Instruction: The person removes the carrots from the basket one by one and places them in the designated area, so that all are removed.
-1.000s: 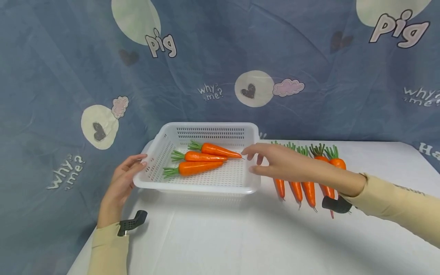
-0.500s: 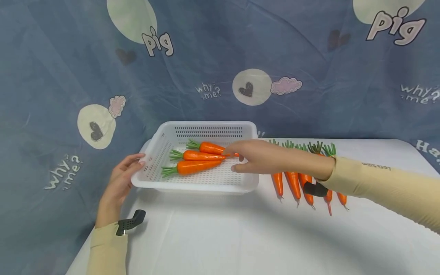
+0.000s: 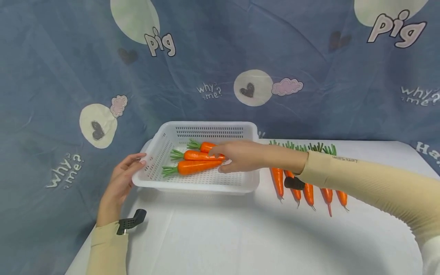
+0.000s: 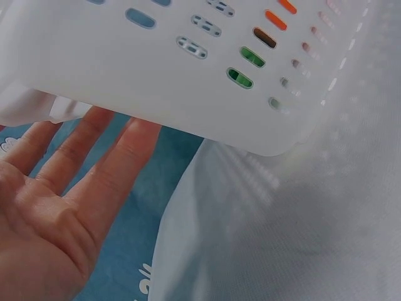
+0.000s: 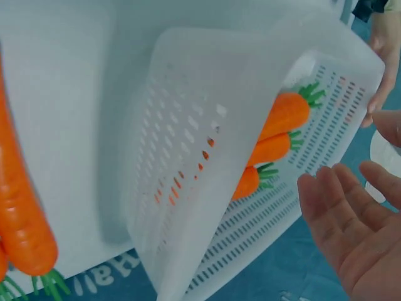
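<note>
A white perforated plastic basket (image 3: 206,186) stands on the table with three orange carrots (image 3: 194,167) side by side in it, green stems to the left. My left hand (image 3: 120,181) is at the basket's left end. In the left wrist view its fingers (image 4: 116,169) look straight, their tips meeting the rim. My right hand (image 3: 242,156) reaches over the right wall, above the carrots' tapered ends and partly covering them. In the right wrist view its fingers (image 5: 344,207) are loosely extended and hold nothing; whether they touch a carrot cannot be told.
To the right of the basket, several carrots (image 3: 277,183) lie in a row on the white table (image 3: 220,233), stems toward the back. My right forearm crosses over them. A blue printed cloth (image 3: 206,57) hangs behind the table.
My right hand has moved left, from the basket's right wall to above the carrots inside. The left hand stays at the left end. The carrots have not visibly moved.
</note>
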`<action>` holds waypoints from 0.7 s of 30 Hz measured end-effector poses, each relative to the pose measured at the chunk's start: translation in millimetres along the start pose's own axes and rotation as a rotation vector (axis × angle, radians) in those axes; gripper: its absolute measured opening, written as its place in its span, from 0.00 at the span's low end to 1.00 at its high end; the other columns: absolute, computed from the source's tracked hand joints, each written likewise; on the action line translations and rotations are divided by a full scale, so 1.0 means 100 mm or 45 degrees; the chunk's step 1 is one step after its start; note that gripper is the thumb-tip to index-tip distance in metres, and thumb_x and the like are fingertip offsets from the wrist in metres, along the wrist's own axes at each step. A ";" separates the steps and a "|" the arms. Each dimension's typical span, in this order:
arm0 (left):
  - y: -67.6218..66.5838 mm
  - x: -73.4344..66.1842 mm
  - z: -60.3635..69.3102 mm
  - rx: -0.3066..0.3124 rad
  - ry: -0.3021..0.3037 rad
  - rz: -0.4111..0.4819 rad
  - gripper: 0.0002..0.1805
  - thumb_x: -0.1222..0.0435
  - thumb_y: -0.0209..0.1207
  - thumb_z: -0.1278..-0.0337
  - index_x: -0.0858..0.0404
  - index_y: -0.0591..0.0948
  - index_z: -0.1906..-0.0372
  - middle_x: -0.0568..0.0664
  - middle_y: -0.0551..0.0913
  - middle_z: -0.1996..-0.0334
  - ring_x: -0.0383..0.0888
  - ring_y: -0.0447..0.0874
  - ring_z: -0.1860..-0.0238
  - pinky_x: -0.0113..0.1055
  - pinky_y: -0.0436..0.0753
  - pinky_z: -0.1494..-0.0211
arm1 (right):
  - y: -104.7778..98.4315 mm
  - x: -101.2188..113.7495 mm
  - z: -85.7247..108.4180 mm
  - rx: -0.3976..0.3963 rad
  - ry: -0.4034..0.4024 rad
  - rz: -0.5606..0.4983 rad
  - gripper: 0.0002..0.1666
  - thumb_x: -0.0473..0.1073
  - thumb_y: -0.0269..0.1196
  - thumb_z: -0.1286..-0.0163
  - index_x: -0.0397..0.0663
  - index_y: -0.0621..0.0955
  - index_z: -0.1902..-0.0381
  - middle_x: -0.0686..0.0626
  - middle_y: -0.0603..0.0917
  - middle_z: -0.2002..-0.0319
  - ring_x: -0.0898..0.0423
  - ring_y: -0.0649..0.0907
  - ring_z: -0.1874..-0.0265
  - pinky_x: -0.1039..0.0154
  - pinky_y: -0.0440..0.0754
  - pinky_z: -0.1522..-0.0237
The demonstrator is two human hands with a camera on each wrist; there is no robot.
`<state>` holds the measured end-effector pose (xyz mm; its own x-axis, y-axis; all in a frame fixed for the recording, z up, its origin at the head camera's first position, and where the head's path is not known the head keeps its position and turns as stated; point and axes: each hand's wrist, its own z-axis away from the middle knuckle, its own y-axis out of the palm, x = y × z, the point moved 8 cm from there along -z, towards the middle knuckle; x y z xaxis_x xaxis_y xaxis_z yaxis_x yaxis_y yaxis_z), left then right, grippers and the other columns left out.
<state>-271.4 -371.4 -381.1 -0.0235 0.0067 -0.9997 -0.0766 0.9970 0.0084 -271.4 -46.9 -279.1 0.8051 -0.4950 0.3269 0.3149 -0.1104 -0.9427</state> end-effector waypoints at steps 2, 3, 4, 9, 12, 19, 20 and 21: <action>0.00 0.00 0.00 -0.002 -0.005 0.004 0.18 0.62 0.62 0.34 0.57 0.76 0.41 0.44 0.80 0.53 0.39 0.82 0.57 0.33 0.84 0.63 | 0.01 -0.01 -0.07 0.012 -0.027 -0.005 0.30 0.48 0.65 0.32 0.51 0.73 0.33 0.54 0.77 0.39 0.58 0.77 0.45 0.61 0.74 0.43; 0.00 0.00 0.00 -0.001 -0.007 0.005 0.18 0.62 0.62 0.34 0.57 0.76 0.41 0.44 0.80 0.53 0.39 0.82 0.57 0.33 0.84 0.63 | 0.01 -0.02 -0.10 0.020 -0.042 -0.011 0.31 0.48 0.65 0.32 0.51 0.73 0.33 0.54 0.77 0.40 0.58 0.77 0.46 0.62 0.74 0.43; 0.00 0.00 0.00 -0.002 -0.008 0.007 0.18 0.62 0.62 0.34 0.57 0.76 0.41 0.44 0.80 0.53 0.39 0.82 0.57 0.33 0.84 0.63 | 0.02 -0.02 -0.13 0.026 -0.062 -0.014 0.31 0.47 0.65 0.32 0.51 0.73 0.33 0.54 0.77 0.40 0.58 0.77 0.46 0.63 0.73 0.43; 0.01 0.00 0.00 -0.003 -0.007 0.011 0.18 0.62 0.62 0.34 0.57 0.76 0.41 0.45 0.80 0.53 0.39 0.82 0.57 0.33 0.84 0.63 | 0.03 -0.05 -0.28 0.077 -0.145 -0.047 0.30 0.46 0.66 0.33 0.52 0.73 0.34 0.56 0.78 0.46 0.59 0.77 0.54 0.66 0.75 0.50; 0.01 0.00 0.00 -0.006 -0.009 0.014 0.18 0.62 0.62 0.34 0.57 0.76 0.41 0.45 0.80 0.54 0.39 0.82 0.57 0.33 0.84 0.63 | 0.04 -0.08 -0.37 0.097 -0.166 -0.088 0.30 0.45 0.66 0.34 0.54 0.73 0.35 0.56 0.78 0.50 0.57 0.77 0.56 0.67 0.76 0.54; 0.01 -0.01 0.00 -0.013 0.001 -0.005 0.18 0.62 0.62 0.35 0.56 0.77 0.42 0.45 0.80 0.54 0.39 0.82 0.58 0.33 0.84 0.64 | 0.01 -0.10 -0.62 0.075 -0.193 -0.202 0.28 0.40 0.64 0.32 0.54 0.74 0.34 0.54 0.80 0.48 0.52 0.80 0.50 0.65 0.76 0.51; 0.01 -0.01 0.00 -0.013 0.002 -0.007 0.18 0.62 0.62 0.35 0.57 0.77 0.42 0.45 0.80 0.54 0.39 0.82 0.58 0.33 0.84 0.64 | 0.00 -0.09 -0.65 0.067 -0.196 -0.203 0.29 0.40 0.64 0.32 0.53 0.74 0.34 0.55 0.80 0.48 0.53 0.80 0.50 0.66 0.76 0.51; 0.01 -0.01 0.00 -0.013 0.002 -0.010 0.18 0.62 0.62 0.34 0.57 0.77 0.42 0.45 0.80 0.54 0.39 0.82 0.58 0.33 0.84 0.64 | -0.01 -0.08 -0.69 0.061 -0.204 -0.206 0.29 0.39 0.64 0.32 0.52 0.74 0.34 0.54 0.80 0.48 0.53 0.80 0.51 0.66 0.76 0.51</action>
<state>-271.4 -370.8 -380.4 -0.0247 -0.0012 -0.9997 -0.0872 0.9962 0.0010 -312.9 -101.9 -285.9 0.8104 -0.3308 0.4836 0.4668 -0.1344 -0.8741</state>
